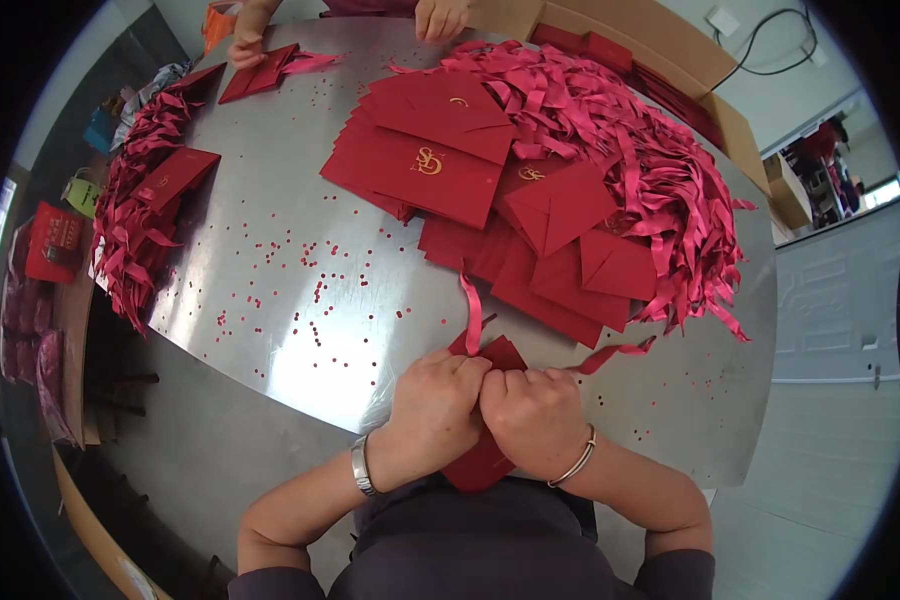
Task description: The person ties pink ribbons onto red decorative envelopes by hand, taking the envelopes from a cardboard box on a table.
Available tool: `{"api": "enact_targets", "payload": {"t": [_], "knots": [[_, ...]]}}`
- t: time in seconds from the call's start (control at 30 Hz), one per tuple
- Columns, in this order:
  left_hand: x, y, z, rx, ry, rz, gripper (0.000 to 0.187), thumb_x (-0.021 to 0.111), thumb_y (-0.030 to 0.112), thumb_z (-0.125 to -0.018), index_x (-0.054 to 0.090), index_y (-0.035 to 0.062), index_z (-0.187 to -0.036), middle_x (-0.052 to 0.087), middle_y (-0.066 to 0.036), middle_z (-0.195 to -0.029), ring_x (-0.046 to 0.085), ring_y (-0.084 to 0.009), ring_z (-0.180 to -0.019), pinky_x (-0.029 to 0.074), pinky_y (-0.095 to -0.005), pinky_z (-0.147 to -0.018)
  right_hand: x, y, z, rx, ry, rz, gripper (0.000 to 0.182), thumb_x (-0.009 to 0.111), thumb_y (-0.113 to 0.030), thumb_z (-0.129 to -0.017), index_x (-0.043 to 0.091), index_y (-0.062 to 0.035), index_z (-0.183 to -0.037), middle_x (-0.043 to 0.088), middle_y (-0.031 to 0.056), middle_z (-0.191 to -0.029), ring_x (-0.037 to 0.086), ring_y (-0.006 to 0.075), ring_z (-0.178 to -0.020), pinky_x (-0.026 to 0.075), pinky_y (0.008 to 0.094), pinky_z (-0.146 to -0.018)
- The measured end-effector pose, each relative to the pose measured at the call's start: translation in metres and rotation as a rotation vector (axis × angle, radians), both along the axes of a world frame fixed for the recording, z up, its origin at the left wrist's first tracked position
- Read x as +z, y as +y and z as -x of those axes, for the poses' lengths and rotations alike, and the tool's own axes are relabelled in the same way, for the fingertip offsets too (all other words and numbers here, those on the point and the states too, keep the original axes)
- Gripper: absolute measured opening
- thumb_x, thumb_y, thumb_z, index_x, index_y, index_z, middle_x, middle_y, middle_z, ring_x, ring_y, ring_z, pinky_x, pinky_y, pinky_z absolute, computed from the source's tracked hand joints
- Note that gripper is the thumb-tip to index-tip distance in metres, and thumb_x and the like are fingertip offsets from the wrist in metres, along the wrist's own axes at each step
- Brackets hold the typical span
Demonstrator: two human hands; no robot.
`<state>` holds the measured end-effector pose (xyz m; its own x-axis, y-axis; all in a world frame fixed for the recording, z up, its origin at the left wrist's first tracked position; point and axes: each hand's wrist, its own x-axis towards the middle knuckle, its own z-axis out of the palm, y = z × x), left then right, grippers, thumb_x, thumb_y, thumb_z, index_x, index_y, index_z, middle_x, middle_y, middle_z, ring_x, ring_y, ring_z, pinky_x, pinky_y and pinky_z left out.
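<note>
My left hand (432,412) and my right hand (536,420) are side by side at the table's near edge, both with fingers closed on a folded red paper bag (480,466). The bag's lower part hangs towards my lap, and its upper edge shows beyond my knuckles. One pink-red ribbon end (471,310) stands up beyond my left fingers. Another ribbon end (615,354) runs out to the right past my right hand. My fingertips and what they pinch are hidden. Just beyond lies a fanned stack of red bags (510,262), some with gold lettering.
A large heap of ribboned bags (670,200) covers the table's right side, with a cardboard box (740,130) behind it. Another ribbon pile (135,245) lies at the left edge. Small red paper dots (320,290) are scattered about. Across the table, a co-worker's hand (247,50) holds a red bag.
</note>
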<state>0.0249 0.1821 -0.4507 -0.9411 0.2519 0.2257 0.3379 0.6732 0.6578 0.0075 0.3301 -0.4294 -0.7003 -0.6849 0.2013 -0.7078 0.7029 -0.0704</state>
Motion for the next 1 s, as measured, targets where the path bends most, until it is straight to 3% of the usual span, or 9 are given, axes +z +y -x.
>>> {"api": "enact_targets", "payload": {"t": [0.13,0.2,0.33,0.4,0.47,0.57,0.63,0.77,1.0], "knots": [[-0.008,-0.001,-0.003,0.026,-0.098,-0.066,0.02,0.061,0.003,-0.071,0.061,0.0023,-0.091,0.063,-0.015,-0.077,0.06,-0.034,-0.076,0.049,-0.0444,-0.068,-0.006,0.003,0.006,0.022,-0.05,0.03,0.012,0.061,-0.008,-0.07,0.05,-0.0068,-0.065,0.056,0.0102,-0.057,0.058,0.0267,-0.052,0.046,0.0388,-0.049],[-0.01,-0.001,-0.004,0.031,-0.156,-0.075,0.02,0.06,0.002,-0.071,0.061,0.0025,-0.091,0.063,-0.015,-0.077,0.061,-0.0343,-0.077,0.049,-0.045,-0.068,-0.008,0.005,0.011,-0.085,-0.285,0.244,0.012,0.061,-0.009,-0.07,0.05,-0.0063,-0.066,0.056,0.0101,-0.058,0.059,0.0271,-0.052,0.046,0.0391,-0.05],[-0.009,-0.002,-0.005,0.018,-0.174,-0.101,0.014,0.058,0.003,-0.074,0.061,0.0029,-0.088,0.063,-0.016,-0.078,0.061,-0.0353,-0.078,0.049,-0.0465,-0.068,-0.014,0.003,0.003,-0.097,-0.269,0.251,0.014,0.061,-0.009,-0.073,0.05,-0.0051,-0.067,0.057,0.0117,-0.059,0.059,0.0294,-0.054,0.047,0.041,-0.051],[-0.008,-0.004,-0.004,-0.017,-0.18,-0.09,0.012,0.058,0.003,-0.076,0.061,0.0028,-0.087,0.063,-0.017,-0.077,0.061,-0.036,-0.077,0.049,-0.0471,-0.068,-0.01,0.002,-0.002,-0.03,-0.163,0.057,0.017,0.063,-0.011,-0.077,0.05,-0.0033,-0.068,0.059,0.0138,-0.062,0.06,0.0318,-0.056,0.048,0.043,-0.052],[-0.007,-0.008,-0.002,-0.032,-0.231,-0.196,0.013,0.059,0.006,-0.079,0.063,0.0012,-0.091,0.064,-0.019,-0.081,0.063,-0.0351,-0.08,0.05,-0.0434,-0.07,-0.011,0.004,0.002,-0.062,-0.225,0.127,0.017,0.064,-0.011,-0.077,0.051,-0.0035,-0.07,0.059,0.0128,-0.063,0.061,0.0311,-0.057,0.048,0.0418,-0.053],[-0.009,-0.027,0.005,-0.096,-0.641,-0.54,0.022,0.059,0.011,-0.086,0.066,-0.0006,-0.103,0.067,-0.021,-0.089,0.068,-0.0259,-0.085,0.051,-0.0305,-0.076,-0.006,0.011,0.003,-0.095,-0.351,0.281,0.018,0.069,-0.014,-0.077,0.054,-0.0042,-0.074,0.061,0.011,-0.065,0.062,0.0299,-0.058,0.049,0.0393,-0.054],[-0.008,-0.036,0.016,-0.144,-0.756,-0.582,0.02,0.057,0.009,-0.087,0.066,0.0004,-0.103,0.067,-0.019,-0.087,0.068,-0.0251,-0.082,0.051,-0.031,-0.075,-0.006,0.012,0.001,-0.093,-0.425,0.366,0.019,0.071,-0.015,-0.077,0.055,-0.0048,-0.077,0.062,0.0103,-0.066,0.063,0.0293,-0.059,0.049,0.038,-0.055],[0.001,-0.036,0.028,-0.314,-0.62,-0.367,0.017,0.057,0.008,-0.086,0.067,0.0002,-0.098,0.068,-0.019,-0.089,0.067,-0.0296,-0.084,0.051,-0.035,-0.076,-0.014,0.012,0.0,-0.142,-0.508,0.481,0.026,0.077,-0.018,-0.074,0.057,-0.0061,-0.086,0.065,0.0098,-0.069,0.065,0.0289,-0.062,0.051,0.0364,-0.057],[-0.002,-0.03,0.017,-0.237,-0.377,-0.167,0.009,0.057,0.006,-0.083,0.062,-0.0012,-0.086,0.065,-0.019,-0.082,0.063,-0.0376,-0.08,0.051,-0.0432,-0.072,-0.024,0.023,-0.009,-0.276,-0.51,0.374,0.036,0.079,-0.029,-0.072,0.056,-0.0066,-0.089,0.066,0.0083,-0.071,0.065,0.0282,-0.065,0.05,0.037,-0.061]]}}
